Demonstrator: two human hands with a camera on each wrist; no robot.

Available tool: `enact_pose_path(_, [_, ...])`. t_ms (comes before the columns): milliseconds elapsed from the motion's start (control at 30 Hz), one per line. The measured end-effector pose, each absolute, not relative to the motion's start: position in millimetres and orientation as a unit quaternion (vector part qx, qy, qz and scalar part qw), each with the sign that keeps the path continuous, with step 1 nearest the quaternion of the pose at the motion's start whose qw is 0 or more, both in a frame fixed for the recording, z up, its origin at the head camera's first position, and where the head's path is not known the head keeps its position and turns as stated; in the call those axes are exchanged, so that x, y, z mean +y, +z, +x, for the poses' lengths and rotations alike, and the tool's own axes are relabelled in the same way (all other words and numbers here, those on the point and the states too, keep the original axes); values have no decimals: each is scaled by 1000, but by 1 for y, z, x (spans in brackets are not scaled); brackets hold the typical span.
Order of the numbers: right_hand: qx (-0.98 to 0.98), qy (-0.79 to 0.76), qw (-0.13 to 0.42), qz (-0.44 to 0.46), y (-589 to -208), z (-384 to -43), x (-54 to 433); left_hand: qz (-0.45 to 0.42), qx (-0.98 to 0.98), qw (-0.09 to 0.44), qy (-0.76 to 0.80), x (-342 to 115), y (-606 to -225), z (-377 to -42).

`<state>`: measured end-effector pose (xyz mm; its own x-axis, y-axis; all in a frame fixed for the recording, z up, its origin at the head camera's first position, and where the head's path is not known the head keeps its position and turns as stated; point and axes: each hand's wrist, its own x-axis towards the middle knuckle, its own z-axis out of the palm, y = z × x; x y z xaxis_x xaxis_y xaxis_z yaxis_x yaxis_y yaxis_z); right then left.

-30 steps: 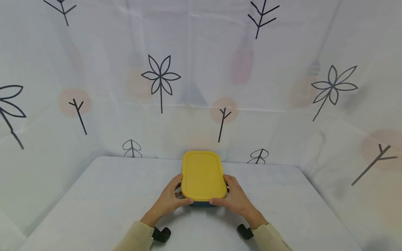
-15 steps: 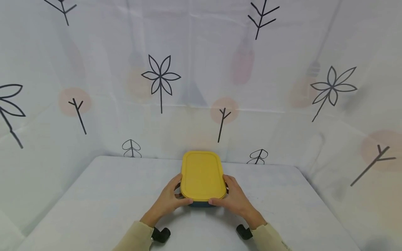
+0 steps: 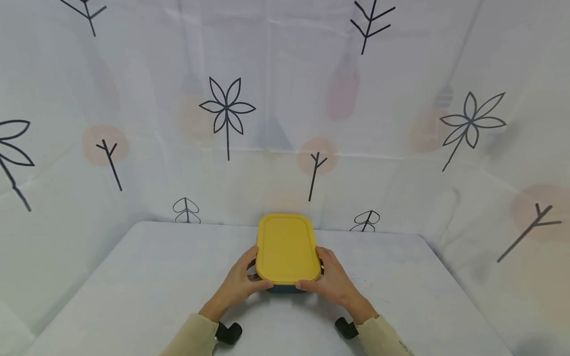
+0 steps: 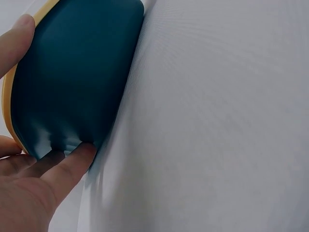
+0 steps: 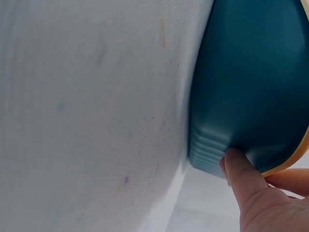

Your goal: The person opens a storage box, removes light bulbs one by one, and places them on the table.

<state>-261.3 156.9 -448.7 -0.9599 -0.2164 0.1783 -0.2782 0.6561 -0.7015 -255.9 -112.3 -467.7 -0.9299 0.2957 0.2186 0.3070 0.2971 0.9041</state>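
A lunch box with a yellow lid (image 3: 286, 247) and a dark teal body (image 4: 82, 63) rests on the white table, its lid on. My left hand (image 3: 238, 282) grips the near left corner, thumb at the front of the lid's rim and fingers against the ribbed side. On the opposite side my right hand (image 3: 334, 282) holds the near right corner in the same way. In the right wrist view, fingers (image 5: 244, 176) press the teal wall (image 5: 251, 87) just below the yellow rim. The inside of the box is hidden by the lid.
The white-covered table (image 3: 178, 262) reaches back to a white cloth backdrop (image 3: 276, 123) printed with flowers and twigs. More cloth hangs at both sides. Black wrist mounts (image 3: 229, 333) sit under the light sleeves (image 3: 196, 336).
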Motion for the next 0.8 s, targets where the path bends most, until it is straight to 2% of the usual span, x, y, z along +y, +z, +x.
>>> enact_pose_path(600, [-904,405,37,133,-446,-260,159,-185,-794,4,-579,-110,-465,-256])
enact_pose_path(800, [-901,411,29,135,-446,-260,159,-157,-836,35,-525,-111,-463,-253])
